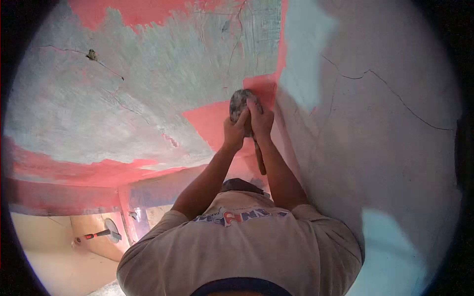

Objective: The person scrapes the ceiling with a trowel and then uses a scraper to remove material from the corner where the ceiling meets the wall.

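Both hands are raised together in front of me, close to the pink patch of the painted surface. My left hand (234, 132) is closed on the side of a dark, mottled, rounded flat piece (239, 102), its thumb along the lower edge. My right hand (261, 121) is closed at the piece's right side, its thumb laid on it. Below the right hand a brown tool handle (260, 160) sticks out beside the forearm; the rest of that tool is hidden. I cannot tell which hand holds the handle.
The large surface (163, 69) is grey-green over pink, with cracks and a small hole (92, 55). At right a grey and pale blue wall (385, 108) has a long crack. Lower left lies a tool with a red and black handle (97, 235) and a round metal head.
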Available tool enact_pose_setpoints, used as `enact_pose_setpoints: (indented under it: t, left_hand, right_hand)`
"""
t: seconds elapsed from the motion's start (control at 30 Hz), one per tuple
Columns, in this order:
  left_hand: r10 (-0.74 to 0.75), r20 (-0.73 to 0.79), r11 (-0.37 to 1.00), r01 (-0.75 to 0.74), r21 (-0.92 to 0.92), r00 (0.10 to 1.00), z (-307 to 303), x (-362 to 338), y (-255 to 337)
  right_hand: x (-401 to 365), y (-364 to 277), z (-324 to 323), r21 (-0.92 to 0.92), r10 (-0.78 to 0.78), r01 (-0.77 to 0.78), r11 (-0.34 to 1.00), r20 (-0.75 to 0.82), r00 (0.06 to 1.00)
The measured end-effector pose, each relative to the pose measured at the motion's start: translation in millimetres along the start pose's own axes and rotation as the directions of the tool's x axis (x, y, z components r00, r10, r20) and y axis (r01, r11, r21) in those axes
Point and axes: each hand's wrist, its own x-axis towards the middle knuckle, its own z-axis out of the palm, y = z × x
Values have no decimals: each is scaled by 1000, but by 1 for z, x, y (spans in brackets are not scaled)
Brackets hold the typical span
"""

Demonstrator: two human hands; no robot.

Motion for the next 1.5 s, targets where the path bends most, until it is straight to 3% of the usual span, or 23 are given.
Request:
enact_pose_setpoints:
  t: [0.07, 0.17, 0.2, 0.27, 0.3, 0.37, 0.47, 0.5, 0.53, 0.63, 0.73, 0.9, 0.93, 1.03, 1.07, 1.17, 1.2, 1.3, 1.37, 1.4, 1.5]
  left_hand:
    - [-44, -20, 999, 44, -12, 999, -11, -3, -15]
    - [132, -51, 987, -127, 99, 990, -5, -2, -9]
    - [91, -40, 980, -82, 183, 995, -6, 5, 0]
    - [69, -23, 996, -67, 59, 997, 15, 5, 27]
    - [60, -10, 998, -60, 7, 998, 18, 6, 31]
    - [24, 2, 994, -24, 104, 1000, 12, 2, 27]
    - [16, -23, 995, -14, 98, 1000, -12, 9, -22]
    - [16, -41, 997, -13, 74, 999, -9, 6, -22]
    - [26, -41, 997, -23, 71, 999, -8, 4, -20]
    - [53, 14, 993, -54, 107, 999, 1, 1, 3]
    - [-12, 2, 999, 11, 31, 1000, 5, -2, 6]
    - [85, -60, 996, -83, 29, 995, 2, -1, -12]
    - [43, -105, 998, -38, 51, 994, 7, -1, -5]
    - [-6, 25, 1000, 6, -10, 1000, 5, 7, 10]
    - [38, 55, 997, -35, -65, 998, 10, 2, 12]
    - [-79, -72, 997, 78, -11, 994, 1, -2, -6]
    - [39, -97, 999, -41, -18, 995, 8, -5, -7]
    - [46, -57, 993, -40, 109, 997, 8, 1, 10]
    - [25, -18, 999, -24, 35, 1000, 13, -4, 17]
    - [40, -20, 999, -39, 21, 999, 12, -2, 13]
    - [6, -64, 1000, -5, 15, 998, 8, -4, -1]
  right_hand:
    - [-4, 31, 4, -32, -127, 126, 992, -50, 991]
    - [-3, 28, 13, 144, -163, 174, 974, -87, 983]
    - [-2, 12, 12, 129, -107, 112, 985, -45, 993]
    - [6, -33, 6, 83, 8, -12, 996, 39, 999]
    - [3, -31, 4, 71, -1, -2, 998, 42, 999]
    - [3, -32, 2, 59, -50, 47, 997, 40, 998]
    - [3, 23, 1, 28, -32, 33, 999, -34, 999]
    - [-2, 20, 1, 41, -19, 21, 999, -41, 999]
    - [-4, 16, -2, 82, 93, -93, 992, 4, 996]
    - [-1, -7, -1, 39, -38, 39, 998, -24, 999]
    - [6, -13, -3, -53, 53, -51, 997, 27, 998]
    - [1, 17, 4, 16, -105, 106, 994, -63, 992]
    - [0, 15, 4, 34, -110, 113, 993, -77, 991]
    - [5, -19, -2, 5, -8, 8, 1000, 10, 1000]
    - [2, -22, -4, 8, -3, 3, 1000, 28, 1000]
    - [-3, 8, -3, 21, -98, 98, 995, 0, 995]
    - [-4, 8, -1, 38, -73, 74, 997, -17, 997]
    - [-4, -5, 2, 76, 13, -11, 997, -15, 1000]
    - [-6, -46, -6, 62, 87, -91, 994, 59, 994]
    - [-3, -35, -3, 106, 119, -123, 987, 50, 992]
    - [-4, 6, -6, -48, -22, 23, 999, 2, 1000]
